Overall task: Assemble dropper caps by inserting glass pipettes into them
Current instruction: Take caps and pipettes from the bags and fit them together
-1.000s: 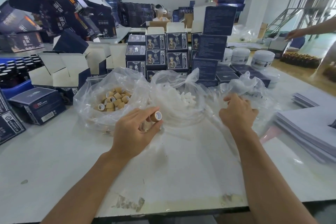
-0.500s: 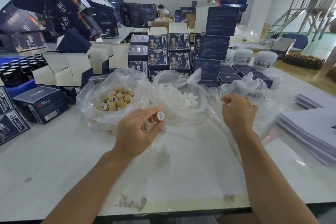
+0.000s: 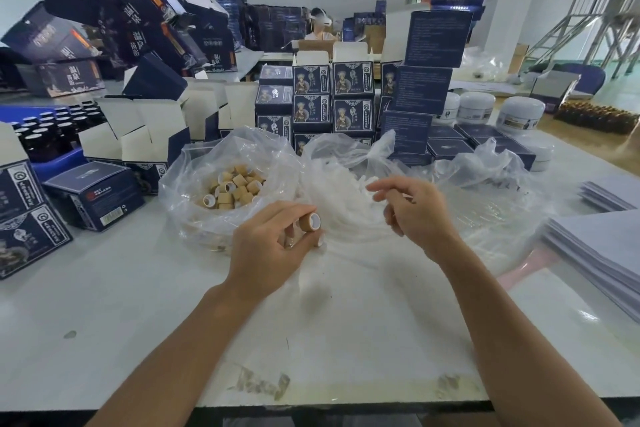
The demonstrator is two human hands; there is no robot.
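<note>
Tan cap (image 3: pixel 310 222) sat pinched in the left hand (image 3: pixel 268 250), white mouth turned toward the right hand (image 3: pixel 414 215), whose fingers curled as if pinching; whether they held a pipette, I couldn't tell. Best kept that mouth steady and fed glass in straight. Half a second earlier, the right hand was over the clear bag (image 3: pixel 491 191) on the counter (image 3: pixel 138 322); it had swung in toward the cap
</note>
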